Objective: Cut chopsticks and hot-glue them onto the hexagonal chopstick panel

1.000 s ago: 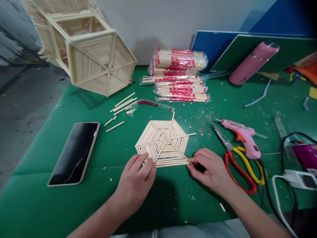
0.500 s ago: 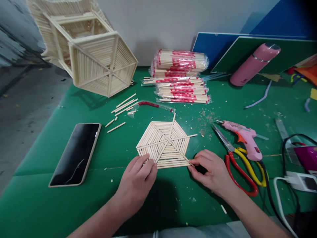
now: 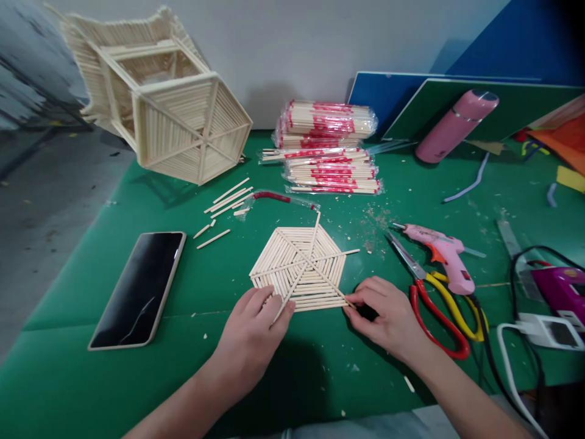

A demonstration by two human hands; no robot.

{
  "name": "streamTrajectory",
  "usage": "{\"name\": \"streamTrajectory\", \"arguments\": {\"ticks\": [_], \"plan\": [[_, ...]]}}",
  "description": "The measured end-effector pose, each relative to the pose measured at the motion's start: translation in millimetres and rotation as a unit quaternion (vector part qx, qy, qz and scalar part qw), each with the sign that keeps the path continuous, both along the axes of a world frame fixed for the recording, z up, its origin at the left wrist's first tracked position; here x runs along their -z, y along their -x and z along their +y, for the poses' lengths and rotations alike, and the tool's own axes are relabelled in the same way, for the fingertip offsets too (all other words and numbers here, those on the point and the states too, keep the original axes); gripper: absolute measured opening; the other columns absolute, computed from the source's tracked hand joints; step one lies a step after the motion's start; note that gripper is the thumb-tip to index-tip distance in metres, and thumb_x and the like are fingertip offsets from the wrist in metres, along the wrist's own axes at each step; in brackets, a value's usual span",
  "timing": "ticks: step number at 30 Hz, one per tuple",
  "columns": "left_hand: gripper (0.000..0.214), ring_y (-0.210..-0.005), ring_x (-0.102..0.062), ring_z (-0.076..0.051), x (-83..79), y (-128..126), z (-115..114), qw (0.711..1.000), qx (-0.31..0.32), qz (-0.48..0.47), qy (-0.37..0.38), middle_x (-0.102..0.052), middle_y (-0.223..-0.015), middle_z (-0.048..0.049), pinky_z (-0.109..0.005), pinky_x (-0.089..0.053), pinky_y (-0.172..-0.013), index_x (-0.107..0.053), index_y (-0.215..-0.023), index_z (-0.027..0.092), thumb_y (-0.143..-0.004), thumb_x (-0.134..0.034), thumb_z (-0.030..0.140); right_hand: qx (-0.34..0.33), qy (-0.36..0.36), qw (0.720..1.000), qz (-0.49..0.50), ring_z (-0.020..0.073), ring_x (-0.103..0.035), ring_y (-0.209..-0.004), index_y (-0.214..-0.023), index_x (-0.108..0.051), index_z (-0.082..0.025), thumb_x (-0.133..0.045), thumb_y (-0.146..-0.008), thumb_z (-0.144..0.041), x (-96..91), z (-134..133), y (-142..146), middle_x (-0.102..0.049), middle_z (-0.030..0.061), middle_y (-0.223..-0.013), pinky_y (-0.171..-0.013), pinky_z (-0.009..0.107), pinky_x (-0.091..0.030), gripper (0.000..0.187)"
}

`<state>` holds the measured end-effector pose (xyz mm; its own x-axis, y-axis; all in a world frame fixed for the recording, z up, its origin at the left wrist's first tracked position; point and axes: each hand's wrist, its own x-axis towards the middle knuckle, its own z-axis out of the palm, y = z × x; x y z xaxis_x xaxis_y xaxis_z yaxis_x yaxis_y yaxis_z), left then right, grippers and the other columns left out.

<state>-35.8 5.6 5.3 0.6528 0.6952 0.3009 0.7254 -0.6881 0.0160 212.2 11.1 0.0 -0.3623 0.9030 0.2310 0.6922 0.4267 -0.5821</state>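
Observation:
A flat hexagonal panel of thin wooden sticks (image 3: 315,285) lies on the green table, with crossing spokes and rows of sticks between them. My left hand (image 3: 253,332) is at its lower left corner, with the end of a spoke showing between the fingers and thumb. At the lower right corner, my right hand (image 3: 384,317) pinches the tip of another spoke between thumb and fingers. Two spokes stick out past the panel at its top and right. The fingertips partly cover both near corners.
Scissors (image 3: 418,271) and a pink glue gun (image 3: 439,244) lie right of the panel; a phone (image 3: 139,289) lies left. Behind are loose sticks (image 3: 231,201), wrapped stick bundles (image 3: 329,146), a stick-built lantern-like frame (image 3: 201,137) and a pink bottle (image 3: 457,125). Cables run at right.
My left fingers have parted slightly around the lower left spoke, so more of its end shows. The right hand keeps its pinch at the corner. The whole view has shifted a little.

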Motion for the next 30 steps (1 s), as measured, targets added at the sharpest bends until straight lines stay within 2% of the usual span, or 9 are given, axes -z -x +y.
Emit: {"name": "streamTrajectory", "arguments": {"ticks": [8, 13, 15, 18, 23, 27, 30], "plan": [[0.021, -0.087, -0.052, -0.024, 1.0, -2.8, 0.7, 0.999, -0.019, -0.032, -0.01, -0.06, -0.081, -0.0069, -0.039, -0.045, -0.074, -0.06, -0.09, 0.017, -0.081, -0.043, 0.012, 0.0, -0.002, 1.0, -0.01, 0.0138, -0.051, -0.063, -0.076, -0.062, -0.019, -0.055, -0.074, -0.022, -0.7, -0.4, -0.7, -0.058, 0.002, -0.067, -0.06, 0.028, -0.039, 0.008], [0.029, -0.091, -0.053, -0.02, 1.5, 2.4, -2.0, 0.989, -0.039, -0.137, 0.039, -0.061, -0.091, -0.0077, -0.037, -0.044, -0.081, -0.049, -0.11, 0.014, -0.081, -0.049, 0.017, 0.006, 0.0, 1.0, -0.015, 0.0149, -0.052, -0.065, -0.079, -0.059, -0.02, -0.055, -0.073, -0.021, -1.6, -2.5, 0.0, -0.057, 0.0015, -0.068, -0.061, 0.028, -0.04, 0.008], [0.034, -0.094, -0.053, -0.02, 0.2, 5.5, -4.7, 0.986, -0.053, -0.149, 0.046, -0.059, -0.098, -0.0102, -0.037, -0.044, -0.082, -0.046, -0.112, 0.012, -0.08, -0.05, 0.019, 0.019, 0.003, 1.0, -0.016, 0.0157, -0.052, -0.065, -0.084, -0.057, -0.018, -0.056, -0.072, -0.022, -2.0, -3.7, 0.2, -0.056, 0.0014, -0.067, -0.061, 0.029, -0.041, 0.012], [0.027, -0.096, -0.053, -0.021, -3.2, 6.5, -8.2, 0.985, -0.07, -0.155, 0.042, -0.059, -0.098, -0.0105, -0.039, -0.043, -0.082, -0.051, -0.105, 0.012, -0.078, -0.053, 0.019, 0.034, 0.007, 0.999, -0.015, 0.0167, -0.052, -0.066, -0.089, -0.053, -0.017, -0.058, -0.07, -0.023, -2.6, -5.1, 0.1, -0.056, 0.0023, -0.07, -0.061, 0.03, -0.043, 0.021], [0.014, -0.094, -0.054, -0.022, -6.9, 0.0, -6.9, 0.992, -0.058, -0.112, 0.02, -0.062, -0.092, -0.0065, -0.044, -0.039, -0.084, -0.059, -0.091, 0.017, -0.081, -0.05, 0.02, 0.017, -0.001, 1.0, -0.012, 0.0176, -0.053, -0.071, -0.09, -0.055, -0.019, -0.057, -0.073, -0.025, -3.7, -4.9, 0.4, -0.058, 0.0033, -0.075, -0.064, 0.031, -0.043, 0.018], [0.015, -0.091, -0.055, -0.021, -2.8, -1.3, -3.8, 0.999, -0.021, -0.049, -0.01, -0.064, -0.089, -0.004, -0.045, -0.037, -0.086, -0.06, -0.086, 0.018, -0.082, -0.047, 0.014, -0.005, -0.005, 1.0, -0.015, 0.0167, -0.053, -0.071, -0.083, -0.059, -0.02, -0.055, -0.076, -0.023, -3.0, -3.9, 0.3, -0.058, 0.0034, -0.074, -0.064, 0.031, -0.042, 0.009], [0.016, -0.093, -0.054, -0.023, 1.8, 0.1, -3.3, 0.999, -0.007, -0.029, -0.015, -0.064, -0.089, -0.0058, -0.046, -0.036, -0.087, -0.06, -0.087, 0.016, -0.079, -0.048, 0.01, -0.014, -0.009, 1.0, -0.011, 0.0156, -0.052, -0.07, -0.081, -0.06, -0.02, -0.054, -0.077, -0.022, -1.8, -2.9, -0.1, -0.059, 0.0033, -0.074, -0.065, 0.03, -0.041, 0.008]]}}
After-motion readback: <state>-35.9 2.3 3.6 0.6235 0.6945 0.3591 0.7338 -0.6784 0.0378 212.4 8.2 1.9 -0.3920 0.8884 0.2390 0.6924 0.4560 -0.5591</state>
